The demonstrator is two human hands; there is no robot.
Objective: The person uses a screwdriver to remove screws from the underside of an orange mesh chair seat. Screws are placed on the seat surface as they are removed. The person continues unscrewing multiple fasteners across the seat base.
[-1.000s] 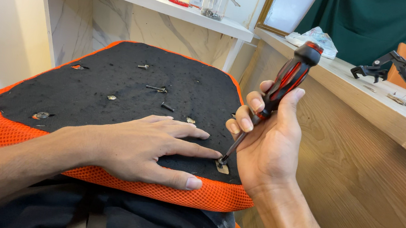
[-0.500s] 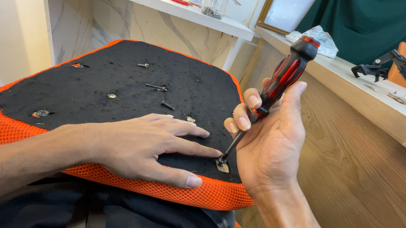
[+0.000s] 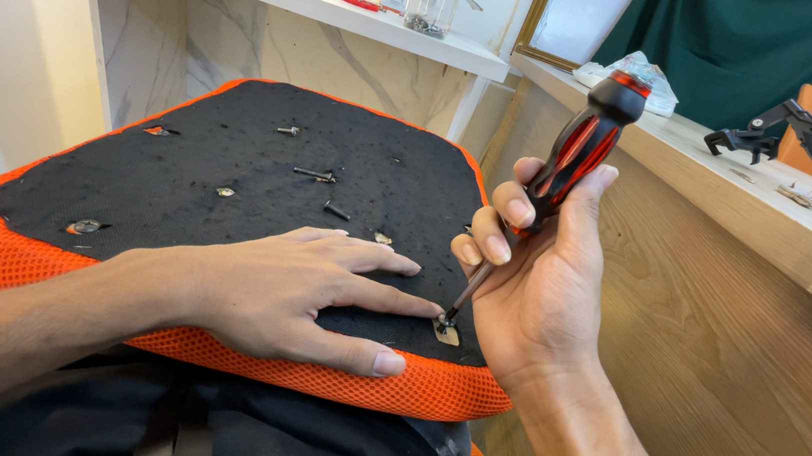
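Marble-faced shelf and wooden counter (image 3: 725,252) behind; upturned seat (image 3: 231,169); left hand (image 3: 289,291) flat, open, bracing; right hand (image 3: 532,271) clamped on screwdriver (image 3: 563,169), tip best kept square in screw (image 3: 441,320).

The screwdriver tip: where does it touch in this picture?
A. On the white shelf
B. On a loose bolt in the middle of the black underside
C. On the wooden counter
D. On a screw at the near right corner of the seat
D: the right hand holds the screwdriver with its tip on a screw at the seat's near right corner, by the left hand's index fingertip.
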